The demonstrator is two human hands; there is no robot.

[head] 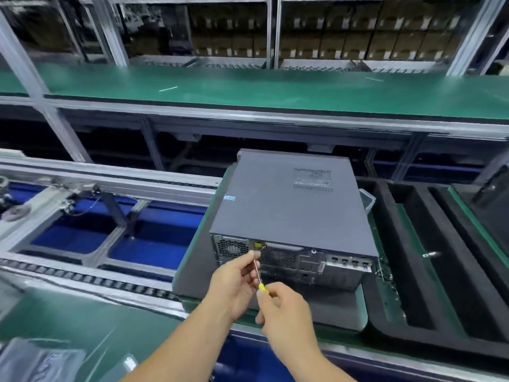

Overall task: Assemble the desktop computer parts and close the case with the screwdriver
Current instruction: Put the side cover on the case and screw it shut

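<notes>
Closed case (pixel 286 205) lying on grey pad on surface (pixel 82 321), rear panel toward camera, w/ right hand (pixel 283 310) gripping screwdriver (pixel 260 277) handle, left hand (pixel 234 282) fingers pinching shaft near tip — risk: tip slipping off rear screw if angled.

Clearly a factory assembly line. Roller conveyor (pixel 91 279) left of computer case (pixel 286 205); stacked cartons (pixel 344 37) beyond.
</notes>
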